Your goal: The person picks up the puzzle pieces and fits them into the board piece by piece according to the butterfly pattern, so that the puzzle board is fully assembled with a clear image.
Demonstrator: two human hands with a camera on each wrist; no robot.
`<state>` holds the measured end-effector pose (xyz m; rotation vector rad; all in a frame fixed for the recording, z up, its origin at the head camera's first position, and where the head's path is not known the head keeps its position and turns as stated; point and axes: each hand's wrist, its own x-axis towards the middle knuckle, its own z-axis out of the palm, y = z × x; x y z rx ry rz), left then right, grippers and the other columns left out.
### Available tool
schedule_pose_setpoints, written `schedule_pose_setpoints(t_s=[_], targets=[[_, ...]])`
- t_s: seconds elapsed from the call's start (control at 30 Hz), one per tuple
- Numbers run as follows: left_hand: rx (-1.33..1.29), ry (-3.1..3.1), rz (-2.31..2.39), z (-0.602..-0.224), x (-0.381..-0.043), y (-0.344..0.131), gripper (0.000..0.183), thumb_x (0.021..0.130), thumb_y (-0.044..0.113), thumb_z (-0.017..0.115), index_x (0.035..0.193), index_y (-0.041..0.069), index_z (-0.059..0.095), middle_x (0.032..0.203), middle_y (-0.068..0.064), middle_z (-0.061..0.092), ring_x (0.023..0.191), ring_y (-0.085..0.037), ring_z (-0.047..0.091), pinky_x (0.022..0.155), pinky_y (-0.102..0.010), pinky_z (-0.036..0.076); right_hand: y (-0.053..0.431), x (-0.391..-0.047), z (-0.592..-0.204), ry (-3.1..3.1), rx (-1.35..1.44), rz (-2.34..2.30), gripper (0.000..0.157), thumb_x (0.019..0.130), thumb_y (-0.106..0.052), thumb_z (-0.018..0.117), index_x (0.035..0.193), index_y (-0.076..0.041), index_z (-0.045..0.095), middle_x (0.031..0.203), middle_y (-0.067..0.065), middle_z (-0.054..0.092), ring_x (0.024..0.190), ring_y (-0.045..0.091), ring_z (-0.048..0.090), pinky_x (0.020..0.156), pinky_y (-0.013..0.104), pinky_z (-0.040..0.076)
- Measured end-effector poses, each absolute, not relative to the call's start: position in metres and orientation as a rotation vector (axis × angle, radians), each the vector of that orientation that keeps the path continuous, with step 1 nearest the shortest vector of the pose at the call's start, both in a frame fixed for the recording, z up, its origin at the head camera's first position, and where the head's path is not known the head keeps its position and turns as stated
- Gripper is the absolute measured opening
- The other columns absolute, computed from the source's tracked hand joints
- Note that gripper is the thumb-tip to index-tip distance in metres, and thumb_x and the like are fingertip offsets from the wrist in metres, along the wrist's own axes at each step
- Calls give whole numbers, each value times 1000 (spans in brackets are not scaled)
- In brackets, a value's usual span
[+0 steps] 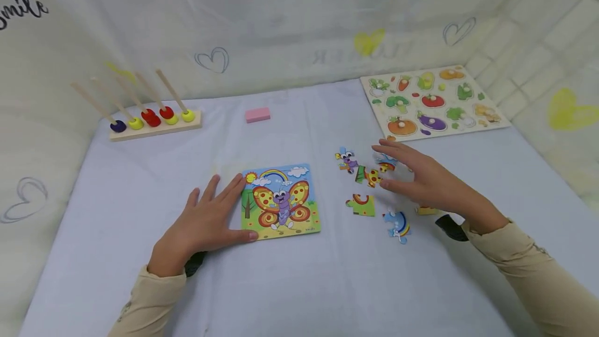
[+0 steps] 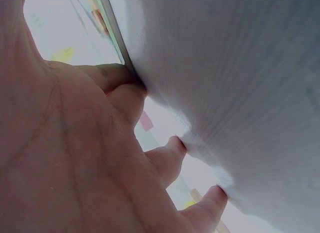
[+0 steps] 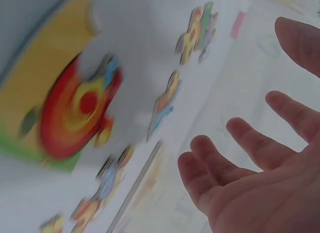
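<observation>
A square butterfly puzzle board (image 1: 281, 202) lies on the white-covered table. My left hand (image 1: 206, 215) rests spread at its left side, index fingertip near the top left corner and thumb at the lower edge. In the left wrist view, the fingertips (image 2: 218, 193) press on the cloth. My right hand (image 1: 423, 176) hovers with fingers apart and nothing held, above loose jigsaw pieces. Among these are a purple butterfly-face piece (image 1: 347, 160), a green piece (image 1: 362, 205) and a blue rainbow piece (image 1: 398, 225). A red-and-yellow wing piece (image 3: 65, 113) looms large in the right wrist view.
A vegetable peg board (image 1: 432, 101) lies at the back right. At the back left stands a wooden peg stand (image 1: 156, 130) with coloured beads. Between them is a pink block (image 1: 258, 115). A printed curtain (image 1: 281, 25) hangs behind the table.
</observation>
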<state>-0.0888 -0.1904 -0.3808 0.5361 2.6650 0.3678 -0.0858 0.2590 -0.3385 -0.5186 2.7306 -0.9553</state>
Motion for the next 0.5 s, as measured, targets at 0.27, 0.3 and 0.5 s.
schedule_pose_setpoints(t_s=[0.27, 0.3, 0.5], targets=[[511, 2657, 373, -379, -89, -190, 124, 81, 76, 78, 174, 18, 19, 179, -5, 16, 161, -49, 0, 121, -77, 3, 284, -62, -341, 2800, -457, -857, 72, 97, -26, 84, 158, -9, 51, 157, 18, 47, 139, 41, 46, 105, 69, 46], [510, 2656, 373, -379, -88, -190, 124, 81, 76, 78, 174, 18, 19, 179, -5, 16, 161, -49, 0, 121, -77, 3, 285, -59, -341, 2804, -444, -847, 71, 96, -27, 85, 157, -9, 52, 153, 18, 49, 137, 41, 46, 104, 69, 47], [507, 2646, 383, -378, -89, -189, 124, 81, 74, 79, 174, 18, 19, 179, -6, 16, 161, -49, -1, 121, -78, 2, 287, -46, -349, 2850, -463, -781, 66, 93, -27, 88, 149, -9, 59, 129, 11, 62, 126, 35, 47, 97, 61, 50]])
